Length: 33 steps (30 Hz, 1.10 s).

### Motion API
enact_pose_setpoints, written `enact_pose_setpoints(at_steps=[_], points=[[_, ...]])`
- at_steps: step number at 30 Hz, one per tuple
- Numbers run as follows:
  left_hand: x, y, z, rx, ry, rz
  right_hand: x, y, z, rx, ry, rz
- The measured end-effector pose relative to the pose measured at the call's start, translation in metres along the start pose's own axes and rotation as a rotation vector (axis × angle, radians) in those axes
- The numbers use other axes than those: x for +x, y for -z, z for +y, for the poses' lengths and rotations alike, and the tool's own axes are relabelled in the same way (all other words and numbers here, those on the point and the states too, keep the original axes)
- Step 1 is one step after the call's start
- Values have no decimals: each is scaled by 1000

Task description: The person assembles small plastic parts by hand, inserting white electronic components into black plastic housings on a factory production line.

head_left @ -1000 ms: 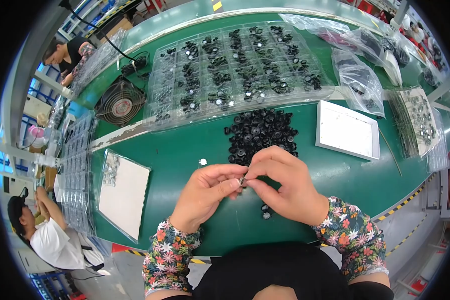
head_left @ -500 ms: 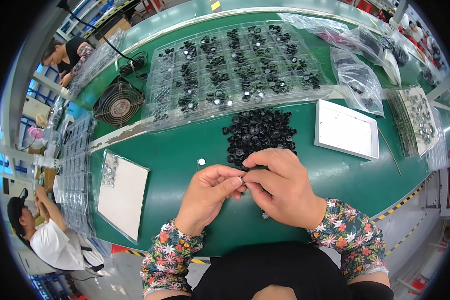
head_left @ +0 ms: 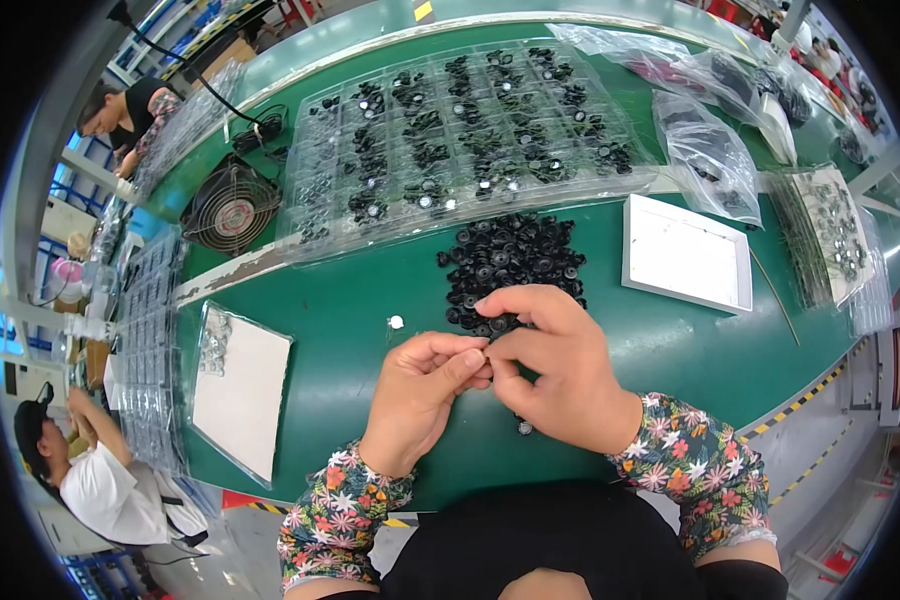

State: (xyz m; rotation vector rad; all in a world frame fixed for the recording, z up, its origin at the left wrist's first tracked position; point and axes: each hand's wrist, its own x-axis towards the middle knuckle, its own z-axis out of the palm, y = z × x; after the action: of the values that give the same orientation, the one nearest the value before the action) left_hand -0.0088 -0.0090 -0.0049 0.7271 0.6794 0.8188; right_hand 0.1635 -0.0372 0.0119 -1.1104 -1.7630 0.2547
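My left hand [head_left: 422, 392] and my right hand [head_left: 558, 372] meet at the fingertips over the green table [head_left: 350, 290]. Both are pinched around something tiny that the fingers mostly cover; its kind cannot be made out. Just beyond them lies a heap of small round black parts [head_left: 510, 260]. A small white disc [head_left: 396, 322] rests on the table past my left hand. Below my right hand, close to the front edge, sits a small black part with a pale face [head_left: 524, 428].
Behind the heap stands a clear compartment tray [head_left: 330, 195] of black parts. A white box lid [head_left: 685, 255] is at right, a clear-covered white board [head_left: 238, 400] at left. A fan [head_left: 232, 212], plastic bags [head_left: 715, 150] and stacked trays [head_left: 815, 235] surround the work area. Two people are at left.
My joined hands stay at nearly the same spot, with the right fingers slightly shifted. The whole view has moved a little, so the table's things appear somewhat further left.
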Motion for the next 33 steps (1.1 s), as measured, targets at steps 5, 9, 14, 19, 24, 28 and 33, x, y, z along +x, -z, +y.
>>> enact_pose_setpoints(at_steps=[5,9,14,19,24,28,33], points=[[2,2,-1,13,6,-14,-4,-2,7,252,-248,-13],[3,4,-2,20,7,-18,-5,-1,6,296,-309,-30],[2,0,-2,0,-5,18,-1,-2,3,-112,75,5],[1,-1,-4,-38,-28,52,-1,-8,3,-157,170,52],[2,2,-3,4,-20,1,-4,-3,9,271,-282,-1],[3,2,-2,22,8,-25,-4,-2,14,430,-436,-12],[2,3,2,-6,30,-49,5,23,30,380,-386,111]])
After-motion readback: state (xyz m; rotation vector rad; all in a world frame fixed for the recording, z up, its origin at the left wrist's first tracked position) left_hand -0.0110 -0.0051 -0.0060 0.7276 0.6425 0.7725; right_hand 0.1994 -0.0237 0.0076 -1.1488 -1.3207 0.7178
